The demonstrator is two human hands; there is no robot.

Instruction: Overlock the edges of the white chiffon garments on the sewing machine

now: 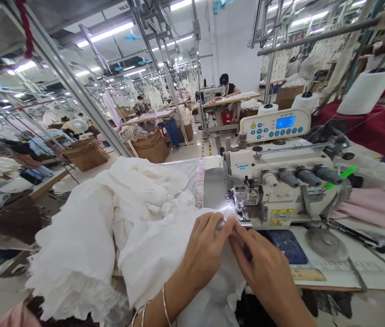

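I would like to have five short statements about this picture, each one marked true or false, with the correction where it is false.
1. The left hand and the right hand both hold the white cloth. True.
2. The bracelets are on the right wrist. False: the bracelets are on the left wrist.
3. The screen is lit blue. True.
4. The cones of thread are red. False: the cones are white.
5. Most of the cloth lies to the right of the machine. False: it lies to the left.
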